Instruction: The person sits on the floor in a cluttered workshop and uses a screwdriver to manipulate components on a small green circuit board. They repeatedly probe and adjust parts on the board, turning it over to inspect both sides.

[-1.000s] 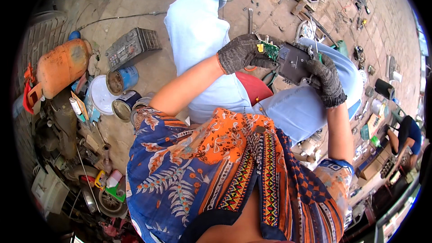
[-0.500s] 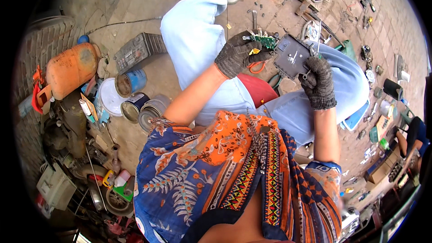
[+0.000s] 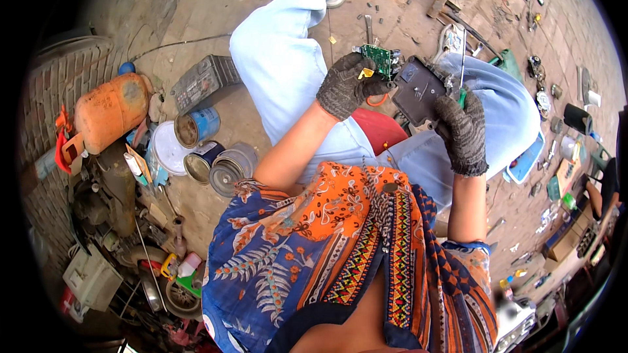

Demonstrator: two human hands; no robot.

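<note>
A dark knitted work glove covers my left hand [image 3: 341, 86], which is closed on the edge of a green circuit board [image 3: 377, 60]. Beside the board, a dark grey plastic casing [image 3: 416, 91] is tilted over my lap, its near right edge at the fingers of my gloved right hand [image 3: 462, 129]. That hand is closed too, with a screwdriver [image 3: 462, 98] standing up out of it, green handle low and thin shaft pointing away. A yellow bit [image 3: 366, 73] shows at my left fingers. Below them, an orange handle [image 3: 377, 100] is partly hidden.
Left of my legs lie a dark grey plastic case [image 3: 204, 84], an orange gas cylinder [image 3: 112, 112] and several paint cans [image 3: 197, 125]. A flat metal tool [image 3: 369, 29] and small dark bits lie ahead. Scattered parts and a blue tray [image 3: 525, 159] are to the right.
The circuit board has turned to show more of its green face. The casing has tilted, and the small light pieces seen inside it are out of sight. The screwdriver's green handle shows more.
</note>
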